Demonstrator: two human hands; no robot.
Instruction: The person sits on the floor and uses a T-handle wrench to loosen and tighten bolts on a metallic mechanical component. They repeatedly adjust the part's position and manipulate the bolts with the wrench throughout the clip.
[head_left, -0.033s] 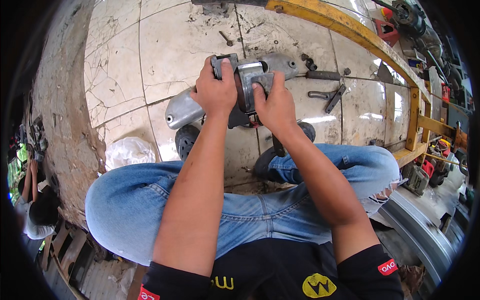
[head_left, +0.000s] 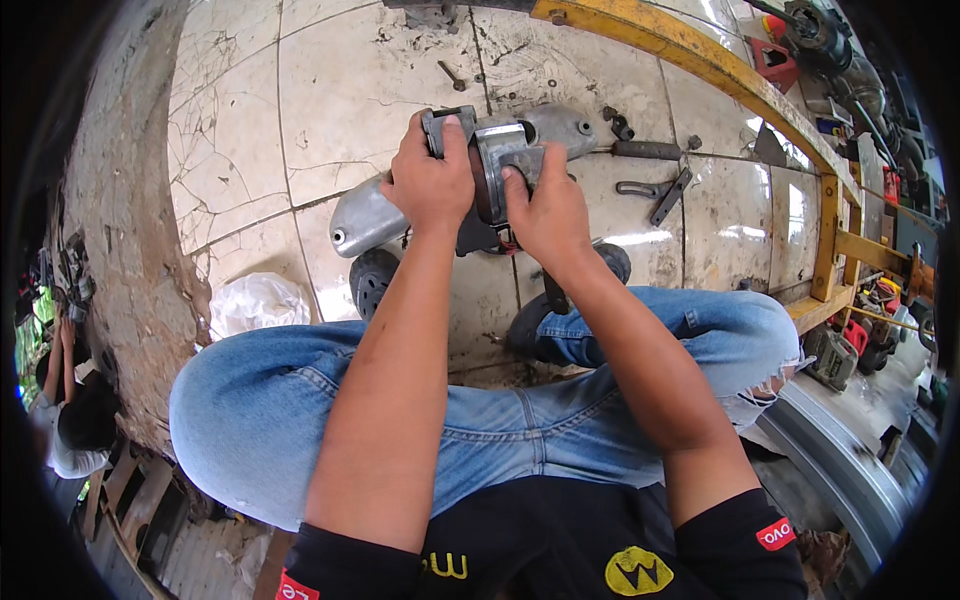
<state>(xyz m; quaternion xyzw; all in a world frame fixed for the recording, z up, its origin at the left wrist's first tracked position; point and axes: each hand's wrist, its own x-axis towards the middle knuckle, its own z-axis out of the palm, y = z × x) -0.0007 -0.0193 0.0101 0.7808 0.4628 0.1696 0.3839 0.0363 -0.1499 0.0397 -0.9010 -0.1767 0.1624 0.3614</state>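
Between my feet, above the tiled floor, is a silver-grey cast metal assembly (head_left: 492,165) with a dark band round its middle. My left hand (head_left: 432,190) is closed on its left block, thumb on top. On its right side my right hand (head_left: 548,210) grips the housing, with the thumb pressed on the face and the fingers over the far edge. Under the assembly, a long rounded metal arm (head_left: 362,218) shows at the left, and a similar metal end (head_left: 562,128) with a hole shows at the right. My fingertips are partly hidden behind the metal.
To the right lie a black-handled tool (head_left: 645,150) and a dark hand tool with a flat bar (head_left: 668,195). A loose bolt (head_left: 453,77) lies beyond. A yellow metal frame (head_left: 690,48) borders the far right. A crumpled white plastic bag (head_left: 262,303) sits by my left knee. Another person (head_left: 80,420) is at far left.
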